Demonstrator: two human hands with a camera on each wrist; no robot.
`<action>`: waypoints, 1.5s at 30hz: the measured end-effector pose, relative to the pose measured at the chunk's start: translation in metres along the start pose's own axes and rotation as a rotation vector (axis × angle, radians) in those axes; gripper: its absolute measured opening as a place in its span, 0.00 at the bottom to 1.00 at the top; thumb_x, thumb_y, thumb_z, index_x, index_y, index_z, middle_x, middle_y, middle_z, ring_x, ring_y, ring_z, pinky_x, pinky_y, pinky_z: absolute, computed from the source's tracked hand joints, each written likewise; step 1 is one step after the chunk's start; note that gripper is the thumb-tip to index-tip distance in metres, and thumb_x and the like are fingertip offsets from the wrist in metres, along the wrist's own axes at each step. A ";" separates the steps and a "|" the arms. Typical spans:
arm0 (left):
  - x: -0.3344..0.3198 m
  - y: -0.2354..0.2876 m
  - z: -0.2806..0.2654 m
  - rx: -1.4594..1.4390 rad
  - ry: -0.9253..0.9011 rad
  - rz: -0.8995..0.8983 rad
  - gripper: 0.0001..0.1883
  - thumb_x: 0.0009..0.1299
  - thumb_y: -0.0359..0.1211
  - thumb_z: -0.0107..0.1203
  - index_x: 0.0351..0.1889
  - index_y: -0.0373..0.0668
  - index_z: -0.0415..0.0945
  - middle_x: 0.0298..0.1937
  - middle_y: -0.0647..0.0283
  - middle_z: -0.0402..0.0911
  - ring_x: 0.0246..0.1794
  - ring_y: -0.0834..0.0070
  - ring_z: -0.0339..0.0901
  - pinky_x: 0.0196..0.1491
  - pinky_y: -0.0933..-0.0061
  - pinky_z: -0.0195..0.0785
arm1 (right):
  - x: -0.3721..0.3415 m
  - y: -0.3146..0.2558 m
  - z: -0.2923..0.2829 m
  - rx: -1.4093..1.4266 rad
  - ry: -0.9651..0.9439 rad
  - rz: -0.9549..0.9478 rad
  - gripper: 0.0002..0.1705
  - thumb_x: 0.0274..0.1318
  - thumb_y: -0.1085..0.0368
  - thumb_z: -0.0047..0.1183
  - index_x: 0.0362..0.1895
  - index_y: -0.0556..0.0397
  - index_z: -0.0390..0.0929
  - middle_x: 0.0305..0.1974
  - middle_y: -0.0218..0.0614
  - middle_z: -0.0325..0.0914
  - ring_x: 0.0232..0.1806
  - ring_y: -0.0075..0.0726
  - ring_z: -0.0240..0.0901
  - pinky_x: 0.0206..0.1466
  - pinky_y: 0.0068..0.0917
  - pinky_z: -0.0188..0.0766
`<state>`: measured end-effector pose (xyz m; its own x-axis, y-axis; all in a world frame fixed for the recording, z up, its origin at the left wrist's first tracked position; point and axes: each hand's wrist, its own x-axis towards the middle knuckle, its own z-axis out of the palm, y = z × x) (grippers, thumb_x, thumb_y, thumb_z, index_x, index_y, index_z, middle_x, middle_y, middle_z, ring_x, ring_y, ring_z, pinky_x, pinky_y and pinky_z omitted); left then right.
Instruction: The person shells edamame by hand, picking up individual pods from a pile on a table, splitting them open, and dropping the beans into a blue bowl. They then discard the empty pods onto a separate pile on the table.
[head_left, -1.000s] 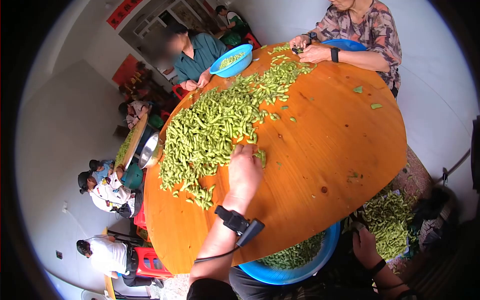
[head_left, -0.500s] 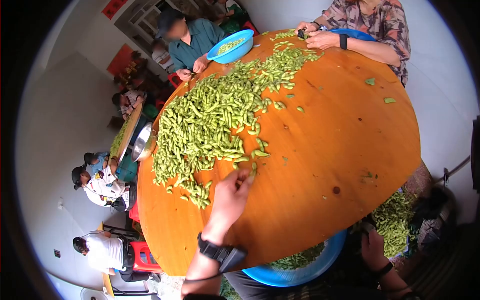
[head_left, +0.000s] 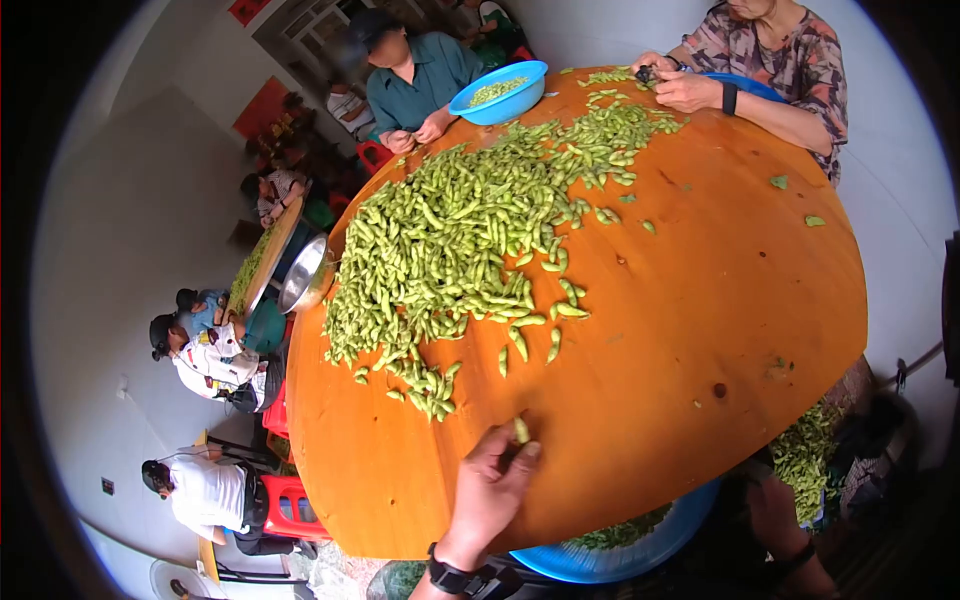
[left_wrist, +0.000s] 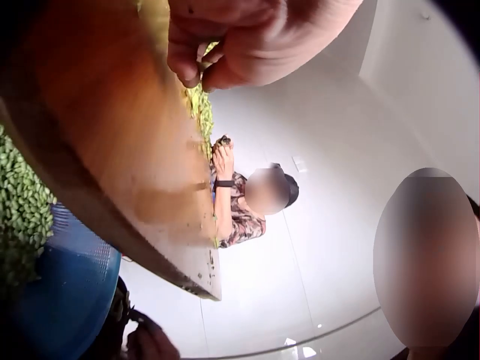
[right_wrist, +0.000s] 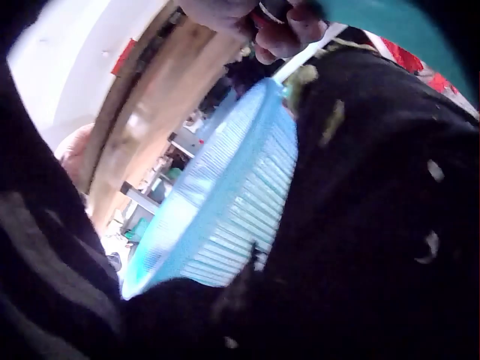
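Between thumb and fingers my left hand (head_left: 490, 488) pinches one green pod (head_left: 521, 430), just above the near side of the round wooden table (head_left: 640, 400). Further up the table spreads a large pile of green pods (head_left: 430, 250), with several loose pods at its near edge. My right hand (head_left: 776, 512) is low beside the table edge, in shadow; in the right wrist view its curled fingers (right_wrist: 281, 34) hold a small dark object (right_wrist: 274, 9), partly cut off. A blue basin (head_left: 640, 555) with green pods is partly under the table edge.
Two people sit across the table, one by a blue bowl (head_left: 498, 95) of shelled beans. More pods (head_left: 805, 455) lie on the floor at right. A metal bowl (head_left: 305, 272), a red stool (head_left: 290, 508) and other people are at left.
My left hand has moved from the pile's edge toward the near table edge, with a pod pinched in it. Several pods now lie apart from the pile. The head view has shifted.
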<state>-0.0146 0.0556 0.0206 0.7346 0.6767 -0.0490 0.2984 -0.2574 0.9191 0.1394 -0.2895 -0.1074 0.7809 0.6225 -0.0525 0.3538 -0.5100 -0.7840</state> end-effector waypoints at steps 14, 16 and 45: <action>0.021 0.001 0.039 -0.375 -0.188 0.205 0.20 0.70 0.24 0.55 0.60 0.37 0.72 0.39 0.67 0.77 0.28 0.84 0.74 0.28 0.83 0.70 | 0.104 -0.207 -0.003 0.448 -0.381 -0.176 0.08 0.64 0.69 0.42 0.44 0.56 0.72 0.21 0.29 0.71 0.19 0.23 0.69 0.23 0.24 0.66; 0.022 0.001 0.040 -0.390 -0.181 0.222 0.19 0.70 0.23 0.55 0.60 0.37 0.72 0.39 0.66 0.76 0.29 0.84 0.74 0.29 0.83 0.70 | 0.111 -0.208 0.010 0.492 -0.438 -0.094 0.07 0.65 0.68 0.42 0.42 0.56 0.72 0.21 0.27 0.70 0.18 0.20 0.67 0.21 0.23 0.65; 0.029 -0.005 0.033 -0.525 -0.311 0.205 0.15 0.72 0.24 0.50 0.57 0.36 0.74 0.40 0.66 0.80 0.29 0.83 0.75 0.32 0.82 0.72 | 0.112 -0.212 0.032 0.929 -0.473 -0.009 0.07 0.66 0.67 0.44 0.42 0.55 0.73 0.22 0.24 0.68 0.15 0.13 0.57 0.15 0.15 0.50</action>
<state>0.0248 0.0536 0.0014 0.9111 0.3974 0.1096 -0.1472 0.0651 0.9870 0.1357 -0.0926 0.0330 0.4280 0.8953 -0.1237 -0.3334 0.0292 -0.9423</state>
